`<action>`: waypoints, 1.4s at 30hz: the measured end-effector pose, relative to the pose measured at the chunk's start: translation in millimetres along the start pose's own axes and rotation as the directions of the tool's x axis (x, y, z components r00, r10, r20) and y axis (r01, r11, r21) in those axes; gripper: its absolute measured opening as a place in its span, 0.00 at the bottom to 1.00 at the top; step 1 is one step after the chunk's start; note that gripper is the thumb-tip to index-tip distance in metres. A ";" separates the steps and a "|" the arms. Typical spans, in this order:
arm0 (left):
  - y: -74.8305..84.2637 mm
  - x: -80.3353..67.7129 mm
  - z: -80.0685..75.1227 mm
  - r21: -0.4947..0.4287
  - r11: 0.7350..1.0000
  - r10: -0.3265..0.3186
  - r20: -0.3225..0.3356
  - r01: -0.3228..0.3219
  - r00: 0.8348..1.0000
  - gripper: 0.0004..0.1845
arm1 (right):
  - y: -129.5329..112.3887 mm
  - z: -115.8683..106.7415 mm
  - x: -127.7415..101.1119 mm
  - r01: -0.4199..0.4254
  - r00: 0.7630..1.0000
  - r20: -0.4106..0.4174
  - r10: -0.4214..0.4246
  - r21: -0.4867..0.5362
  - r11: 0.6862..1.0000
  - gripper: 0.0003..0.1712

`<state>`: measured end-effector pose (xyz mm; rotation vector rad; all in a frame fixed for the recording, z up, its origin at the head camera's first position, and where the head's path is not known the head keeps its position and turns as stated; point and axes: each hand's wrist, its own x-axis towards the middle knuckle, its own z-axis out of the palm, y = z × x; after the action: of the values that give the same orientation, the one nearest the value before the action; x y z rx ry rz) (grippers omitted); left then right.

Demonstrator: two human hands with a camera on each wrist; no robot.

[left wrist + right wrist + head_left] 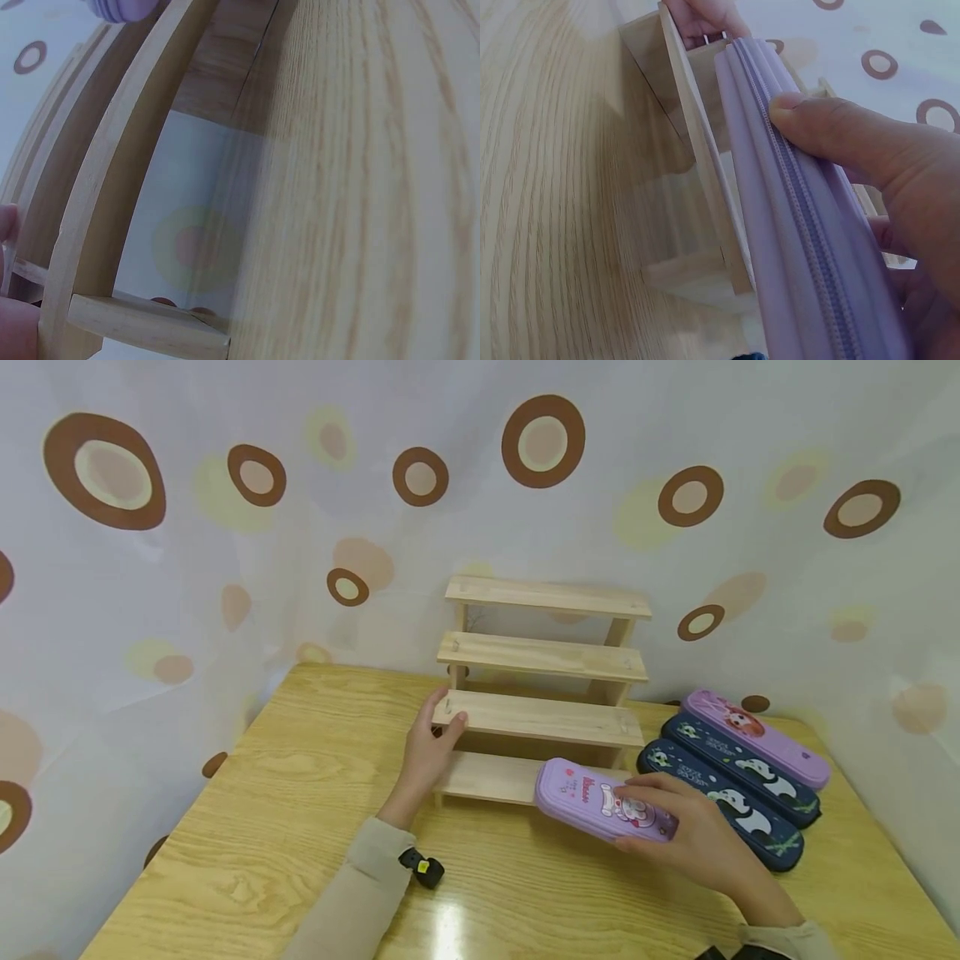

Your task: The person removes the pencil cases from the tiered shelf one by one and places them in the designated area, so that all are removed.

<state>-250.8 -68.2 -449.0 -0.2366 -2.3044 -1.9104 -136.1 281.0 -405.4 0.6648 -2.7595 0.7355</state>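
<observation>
The lilac pencil case point(607, 802) in my right hand point(697, 835) lies with its long axis running from upper left to lower right in the head view, its free end pointing at the lowest step of the wooden tiered shelf point(543, 693) and hanging just over that step's right part. The printed face is turned up toward me, zipper edge along my thumb point(832, 124). I grasp its near end, thumb on top and fingers curled beneath. My right forearm comes in from the lower right. My left hand point(431, 752) holds the left end of the second step, thumb over the board's top and fingers behind it. Right of the shelf three more pencil cases point(738, 777) lie side by side on the wooden table point(300, 827).
</observation>
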 end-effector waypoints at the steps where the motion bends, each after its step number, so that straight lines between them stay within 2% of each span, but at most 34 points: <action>1: -0.1 -0.1 -0.6 0.000 1.000 0.001 -0.001 -0.001 1.000 0.32 | 1.3 -1.7 -1.9 -0.006 1.000 -0.004 0.006 -0.011 1.000 0.30; 11: -2.2 -2.4 -1.8 0.014 0.999 0.044 -0.011 -0.044 0.999 0.33 | 14.5 -19.3 -23.5 -0.048 0.998 -0.048 0.044 -0.072 0.996 0.35; 21: -1.3 -1.1 -0.9 -0.002 1.000 0.007 -0.013 -0.007 1.000 0.33 | 33.2 -32.2 -40.5 -0.082 0.990 -0.119 0.070 -0.100 0.992 0.38; 24: 6.0 -3.5 -1.5 -0.008 1.000 -0.011 -0.005 0.011 1.000 0.32 | 40.4 -34.4 -45.0 -0.095 0.988 -0.131 0.081 -0.104 0.990 0.39; 28: 27.1 -12.9 -3.6 0.004 1.000 -0.016 0.007 0.016 1.000 0.31 | 49.2 -37.6 -50.3 -0.117 0.984 -0.146 0.101 -0.104 0.988 0.39; 32: 40.5 -20.1 -5.2 0.005 1.000 -0.011 0.006 0.011 1.000 0.31 | 54.5 -40.9 -54.5 -0.174 0.979 -0.128 0.159 -0.119 0.978 0.39; 39: 1.1 -4.1 -1.0 0.012 1.000 0.007 -0.011 -0.007 1.000 0.33 | 63.1 -41.1 -60.8 -0.205 0.976 -0.106 0.191 -0.140 0.969 0.40; 42: 0.1 -3.7 -0.6 0.010 1.000 0.010 -0.008 -0.010 1.000 0.33 | 66.4 -39.9 -62.2 -0.218 0.974 -0.088 0.207 -0.154 0.964 0.41</action>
<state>-247.2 -68.9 -449.6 -0.2385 -2.3024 -1.8909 -109.8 375.9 -418.3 0.3064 -2.8137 0.5529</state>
